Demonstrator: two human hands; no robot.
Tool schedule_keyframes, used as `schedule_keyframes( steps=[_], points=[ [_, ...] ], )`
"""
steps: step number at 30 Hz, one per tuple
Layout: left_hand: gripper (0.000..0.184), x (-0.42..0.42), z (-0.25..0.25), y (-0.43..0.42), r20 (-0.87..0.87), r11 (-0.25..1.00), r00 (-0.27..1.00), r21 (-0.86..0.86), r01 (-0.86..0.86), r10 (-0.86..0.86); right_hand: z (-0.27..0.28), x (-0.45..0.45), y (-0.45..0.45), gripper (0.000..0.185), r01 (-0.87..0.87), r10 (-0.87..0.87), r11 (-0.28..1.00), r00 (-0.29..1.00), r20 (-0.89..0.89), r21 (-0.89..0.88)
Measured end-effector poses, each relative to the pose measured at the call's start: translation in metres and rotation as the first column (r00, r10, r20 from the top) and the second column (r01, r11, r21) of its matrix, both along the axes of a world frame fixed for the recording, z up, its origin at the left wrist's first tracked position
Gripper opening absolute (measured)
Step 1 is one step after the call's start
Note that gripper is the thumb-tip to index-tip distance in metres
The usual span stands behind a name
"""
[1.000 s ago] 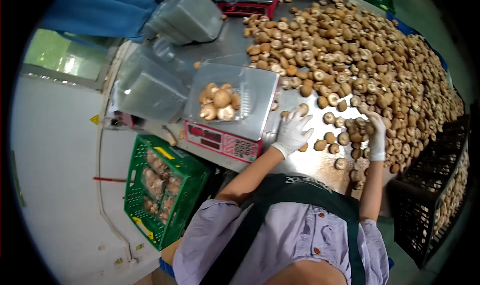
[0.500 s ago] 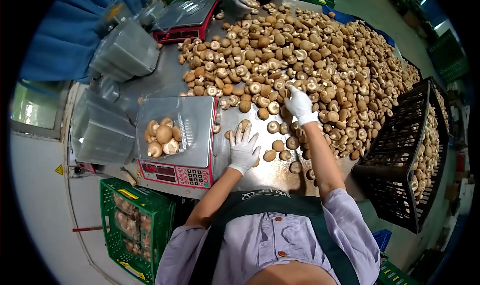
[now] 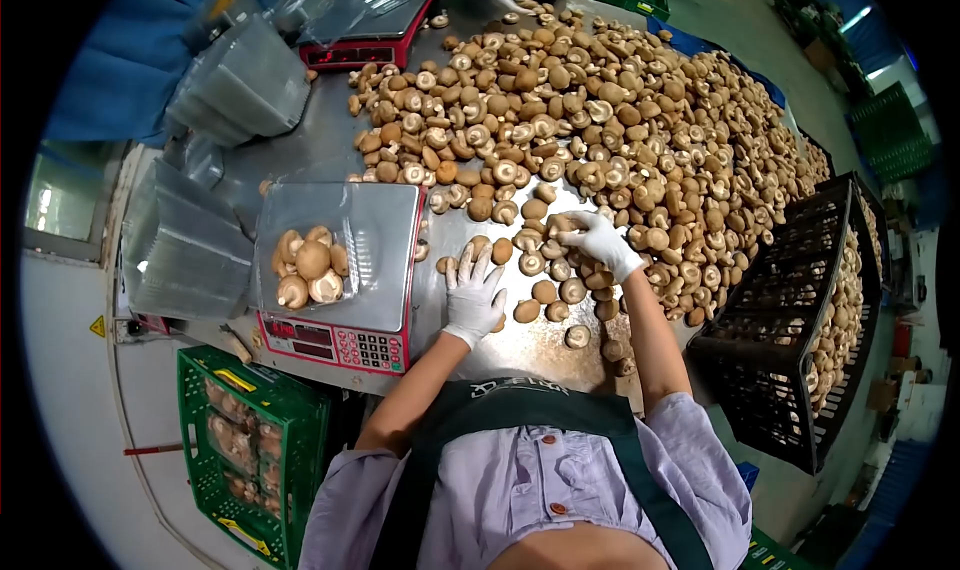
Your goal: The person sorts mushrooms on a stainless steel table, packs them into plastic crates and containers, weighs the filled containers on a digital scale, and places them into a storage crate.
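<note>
Metal tabletop point(image 3: 590, 365) spans the middle; shiitake mushrooms point(image 3: 620, 135) heap from center to upper right. Black crate point(image 3: 765, 345) stands lower right. Left of center, digital scale point(image 3: 388, 295) bears a mushroom-filled clear tray point(image 3: 300, 210). Left hand point(image 3: 474, 298) lies open, touching mushrooms; right hand point(image 3: 602, 245) curls at others, grip unclear.

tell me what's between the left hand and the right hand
Loose mushrooms lie on the metal table between the left hand and right hand, in the head view.
</note>
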State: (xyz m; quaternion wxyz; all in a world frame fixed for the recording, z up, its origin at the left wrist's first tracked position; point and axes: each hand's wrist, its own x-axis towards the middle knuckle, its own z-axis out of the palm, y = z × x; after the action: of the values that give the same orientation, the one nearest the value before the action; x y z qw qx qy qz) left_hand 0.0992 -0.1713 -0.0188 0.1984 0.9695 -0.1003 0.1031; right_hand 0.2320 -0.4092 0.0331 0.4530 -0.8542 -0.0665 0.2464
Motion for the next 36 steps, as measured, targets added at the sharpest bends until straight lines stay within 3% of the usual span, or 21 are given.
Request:
schedule_keyframes(
  steps=[2, 4, 5, 8, 9, 12, 14, 16, 18, 20, 21, 22, 24, 25, 28, 30, 32, 35, 36],
  points=[
    [0.04, -0.002, 0.002, 0.0, 0.011, 1.0, 1.0, -0.017, -0.003, 0.003, 0.003, -0.009, -0.004, 0.042, 0.124, -0.092, 0.957, 0.987, -0.131, 0.261],
    [0.04, -0.002, 0.002, 0.0, 0.005, 1.0, 1.0, -0.021, -0.004, 0.004, -0.001, -0.016, -0.009, 0.038, 0.291, -0.051, 0.733, 0.925, -0.377, 0.614],
    [0.04, -0.002, 0.002, 0.0, 0.001, 1.0, 1.0, -0.011, -0.006, 0.006, -0.002, -0.018, -0.01, 0.038, 0.32, 0.005, 0.666, 0.901, -0.433, 0.674],
    [0.042, -0.001, 0.001, -0.001, -0.025, 1.0, 1.0, 0.009, -0.001, 0.002, 0.024, -0.034, 0.01, 0.043, 0.366, -0.005, 0.576, 0.896, -0.445, 0.731],
    [0.043, -0.001, 0.002, -0.001, -0.046, 1.0, 0.999, 0.025, 0.002, -0.001, 0.025, -0.04, 0.016, 0.043, 0.493, 0.004, 0.471, 0.828, -0.561, 0.731],
    [0.048, -0.002, 0.007, -0.001, -0.112, 0.996, 0.994, 0.085, 0.015, -0.006, 0.031, -0.045, 0.044, 0.038, 0.585, 0.01, 0.431, 0.758, -0.652, 0.687],
    [0.047, -0.005, 0.01, 0.001, -0.035, 0.998, 0.999, -0.049, 0.027, -0.028, 0.036, -0.044, 0.068, 0.037, 0.416, 0.138, 0.512, 0.824, -0.55, 0.751],
    [0.041, -0.008, 0.021, 0.001, -0.017, 0.923, 0.999, -0.383, -0.044, 0.041, 0.054, -0.047, 0.097, 0.035, 0.221, 0.139, 0.717, 0.884, -0.446, 0.661],
    [0.033, -0.023, 0.035, 0.007, -0.017, 0.931, 0.998, -0.36, -0.059, 0.056, 0.052, -0.048, 0.122, 0.033, -0.03, 0.132, 0.897, 0.971, -0.201, 0.441],
    [0.029, -0.038, 0.065, 0.018, -0.033, 0.835, 0.998, -0.546, -0.068, 0.059, 0.08, -0.053, 0.152, 0.037, -0.256, 0.254, 0.917, 0.966, 0.047, 0.306],
    [0.028, -0.044, 0.059, 0.023, 0.007, 0.808, 0.997, -0.585, -0.063, 0.082, 0.101, -0.058, 0.168, 0.039, -0.287, 0.284, 0.92, 0.957, 0.049, 0.267],
    [0.03, -0.052, 0.067, 0.03, -0.075, 0.741, 0.994, -0.663, -0.105, 0.074, 0.114, -0.061, 0.184, 0.042, -0.336, 0.313, 0.925, 0.938, 0.148, 0.175],
    [0.033, -0.069, 0.094, 0.045, -0.154, 0.774, 0.981, -0.605, -0.186, 0.115, 0.134, -0.07, 0.217, 0.042, -0.451, 0.389, 0.886, 0.85, 0.355, 0.108],
    [0.034, -0.074, 0.092, 0.051, -0.131, 0.774, 0.987, -0.614, -0.156, 0.095, 0.135, -0.074, 0.236, 0.041, -0.506, 0.36, 0.859, 0.708, 0.607, 0.082],
    [0.033, -0.092, 0.112, 0.067, -0.26, 0.682, 0.964, -0.694, -0.23, 0.059, 0.158, -0.087, 0.282, 0.043, -0.563, 0.451, 0.821, 0.533, 0.716, -0.098],
    [0.033, -0.1, 0.119, 0.076, -0.274, 0.658, 0.961, -0.718, -0.225, 0.029, 0.161, -0.092, 0.318, 0.044, -0.554, 0.408, 0.811, 0.307, 0.86, -0.188],
    [0.034, -0.107, 0.131, 0.087, -0.241, 0.665, 0.97, -0.717, -0.207, 0.043, 0.171, -0.099, 0.35, 0.042, -0.521, 0.406, 0.825, 0.277, 0.871, -0.22],
    [0.034, -0.12, 0.135, 0.103, -0.208, 0.678, 0.975, -0.705, -0.208, 0.083, 0.165, -0.093, 0.393, 0.034, -0.465, 0.411, 0.816, 0.045, 0.911, -0.345],
    [0.033, -0.125, 0.138, 0.11, -0.165, 0.703, 0.978, -0.68, -0.205, 0.126, 0.16, -0.091, 0.4, 0.034, -0.465, 0.412, 0.815, 0.045, 0.91, -0.346]
  ],
)
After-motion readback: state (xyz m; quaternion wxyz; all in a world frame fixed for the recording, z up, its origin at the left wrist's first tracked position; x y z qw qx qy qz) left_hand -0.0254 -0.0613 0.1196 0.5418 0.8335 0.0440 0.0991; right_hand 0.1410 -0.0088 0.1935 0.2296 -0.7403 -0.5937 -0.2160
